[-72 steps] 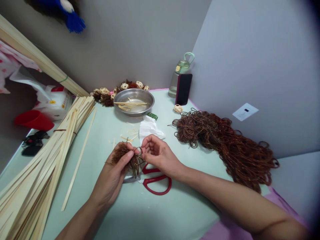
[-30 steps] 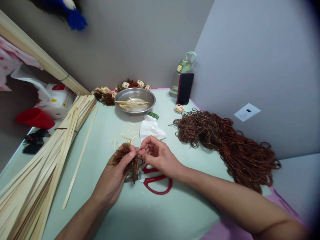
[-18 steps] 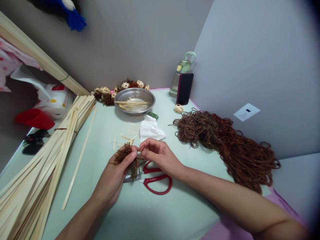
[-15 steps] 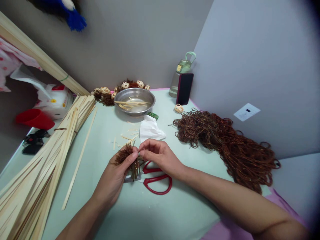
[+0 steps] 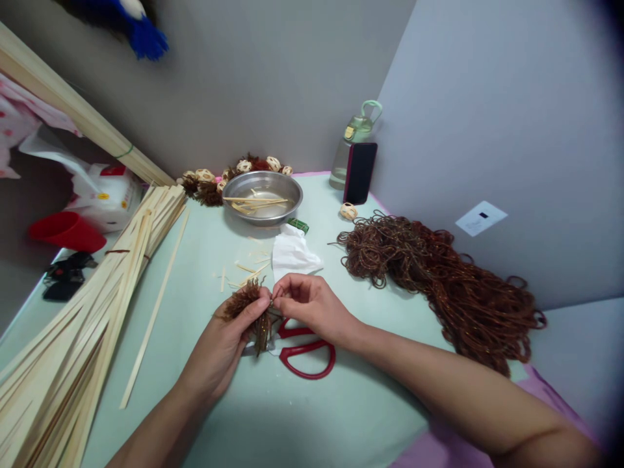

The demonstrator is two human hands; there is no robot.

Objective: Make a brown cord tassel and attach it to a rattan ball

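My left hand (image 5: 225, 338) is closed around a brown yarn tassel (image 5: 263, 330), its thumb pressed over the bound middle. Frayed ends stick out above and below the thumb. Close beside it, my right hand (image 5: 312, 307) pinches a thin brown yarn strand (image 5: 273, 298) at the tassel's edge; the strand is partly hidden by the fingertips. Under both hands lies a pair of scissors with red handles (image 5: 308, 360); the tassel and my hands cover much of the blades. A crumpled white tissue (image 5: 293, 252) rests just beyond my right hand.
Bamboo strips (image 5: 104, 325) fill the left side. A metal bowl (image 5: 295, 207) holds water and strips. A phone (image 5: 361, 174) leans on a green bottle (image 5: 341, 153), near a small woven ball (image 5: 348, 210). Brown yarn (image 5: 439, 279) is heaped at right, and a red cup (image 5: 73, 233) lies left.
My right hand has shifted very slightly right, away from the left thumb, still pinching. The left hand keeps its hold on the tassel.
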